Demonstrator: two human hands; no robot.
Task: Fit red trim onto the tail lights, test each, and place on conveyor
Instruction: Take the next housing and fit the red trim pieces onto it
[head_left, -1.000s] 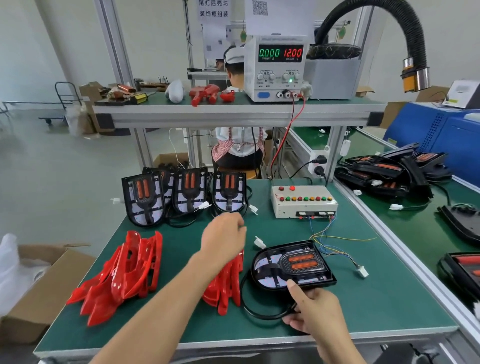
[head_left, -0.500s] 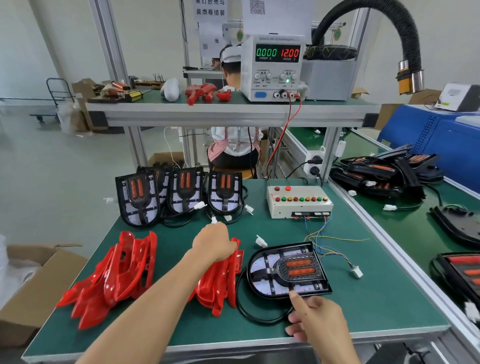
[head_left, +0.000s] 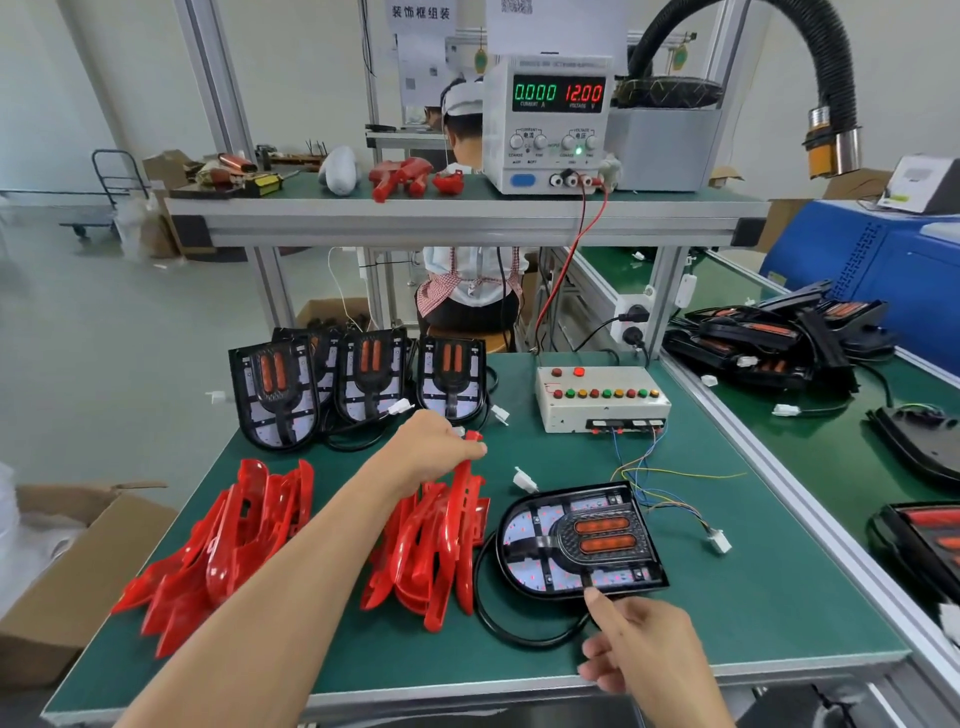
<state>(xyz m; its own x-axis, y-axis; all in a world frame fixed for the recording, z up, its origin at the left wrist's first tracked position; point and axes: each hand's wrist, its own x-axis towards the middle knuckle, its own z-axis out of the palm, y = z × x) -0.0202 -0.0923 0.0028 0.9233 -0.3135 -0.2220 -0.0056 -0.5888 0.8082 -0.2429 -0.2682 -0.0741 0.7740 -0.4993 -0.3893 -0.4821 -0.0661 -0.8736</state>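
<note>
Red trim (head_left: 464, 499) pinched in left hand (head_left: 431, 447); right hand (head_left: 636, 642), loose, fingertip at tail light (head_left: 582, 540) edge.

Pale, plain walls (head_left: 291, 78) enclose the room, and the smooth grey floor (head_left: 104, 322) reflects a soft, even light. A green-topped surface (head_left: 753, 597) sits in an aluminium frame, with a raised shelf (head_left: 467, 213) on metal posts across its far side. A black ribbed extraction hose (head_left: 810, 47) arches overhead — its metal nozzle hangs at right. Far left, a hand trolley (head_left: 111, 182) stands by the wall — a cardboard box (head_left: 62, 561) sits on the floor nearer.
</note>
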